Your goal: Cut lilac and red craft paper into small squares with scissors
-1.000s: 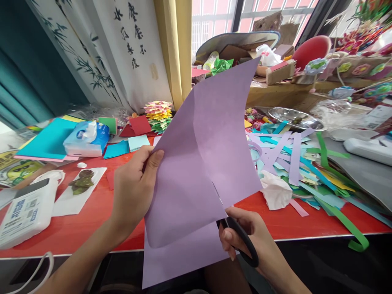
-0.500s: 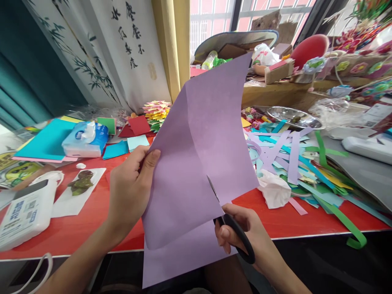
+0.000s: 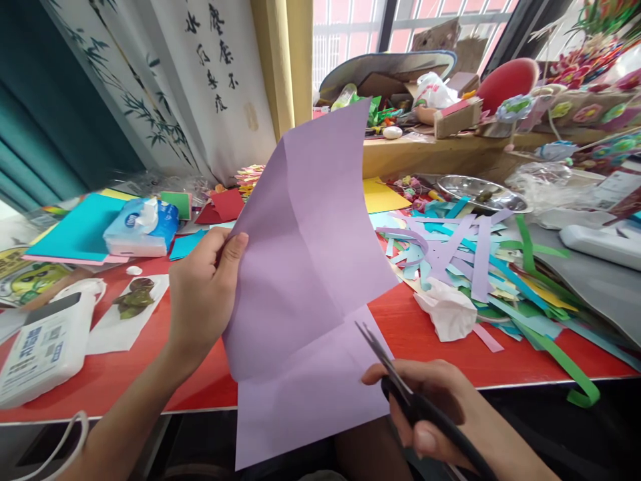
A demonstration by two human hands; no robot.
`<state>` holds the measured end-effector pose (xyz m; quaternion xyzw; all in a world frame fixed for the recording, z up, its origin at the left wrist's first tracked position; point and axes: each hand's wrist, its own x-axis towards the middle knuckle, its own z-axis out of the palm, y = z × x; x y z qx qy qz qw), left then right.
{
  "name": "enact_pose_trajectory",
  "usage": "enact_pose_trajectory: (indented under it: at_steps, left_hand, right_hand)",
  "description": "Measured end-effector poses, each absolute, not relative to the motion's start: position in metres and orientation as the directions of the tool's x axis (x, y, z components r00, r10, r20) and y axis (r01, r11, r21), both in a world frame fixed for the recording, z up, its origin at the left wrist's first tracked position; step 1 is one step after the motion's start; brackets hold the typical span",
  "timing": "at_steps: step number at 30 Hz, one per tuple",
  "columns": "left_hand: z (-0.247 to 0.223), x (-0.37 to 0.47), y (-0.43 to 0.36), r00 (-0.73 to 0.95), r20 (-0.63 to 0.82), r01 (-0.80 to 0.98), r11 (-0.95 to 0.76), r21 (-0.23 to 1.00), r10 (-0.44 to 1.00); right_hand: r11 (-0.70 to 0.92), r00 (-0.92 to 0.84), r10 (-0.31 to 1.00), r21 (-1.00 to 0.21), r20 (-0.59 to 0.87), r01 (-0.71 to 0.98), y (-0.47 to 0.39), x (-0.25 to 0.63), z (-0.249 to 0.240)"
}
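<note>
My left hand (image 3: 207,294) pinches the left edge of a large sheet of purple paper (image 3: 300,227), thumb on the near face. The sheet stands tilted above the table, creased lengthwise, with a cut running in from its lower right edge. Below that cut, its lower part hangs down past the table's front edge. My right hand (image 3: 445,401) is closed around black-handled scissors (image 3: 395,377), whose blades look nearly closed and point up and left. The blade tips lie close in front of the lower purple part; whether they touch it I cannot tell.
Paper strips (image 3: 481,260) pile up on the right of the red table (image 3: 200,327), beside a crumpled tissue (image 3: 445,310) and a metal dish (image 3: 483,194). A tissue pack (image 3: 143,227), blue sheets (image 3: 75,227) and a white device (image 3: 45,347) are at the left.
The scissors have come out of the cut and moved down and right with my right hand. My left hand and the purple paper have shifted slightly left, and the cut gapes wider.
</note>
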<state>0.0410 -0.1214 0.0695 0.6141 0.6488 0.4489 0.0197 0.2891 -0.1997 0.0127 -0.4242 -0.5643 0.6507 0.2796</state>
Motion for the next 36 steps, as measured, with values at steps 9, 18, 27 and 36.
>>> enact_pose_trajectory:
  at_steps: [9,18,27,36]
  left_hand:
    - [0.073,0.043,-0.125,-0.236,0.468,0.728,-0.164,0.666,0.852]
    - [0.068,0.037,-0.117,-0.256,0.344,0.615,-0.122,0.779,0.903]
    - [0.067,0.041,-0.122,-0.288,0.393,0.688,-0.097,0.719,0.873]
    - [0.066,0.039,-0.122,-0.275,0.443,0.756,-0.093,0.648,0.854]
  right_hand:
    - [-0.217,-0.556,0.789,-0.965,-0.261,0.146,-0.16,0.277,0.037]
    - [-0.209,-0.674,0.706,-0.973,-0.218,0.096,-0.151,0.278,0.026]
    - [-0.194,-0.687,0.701,-0.978,-0.194,0.079,-0.149,0.273,0.032]
    - [-0.211,-0.685,0.651,-0.945,-0.327,0.25,-0.165,0.297,0.038]
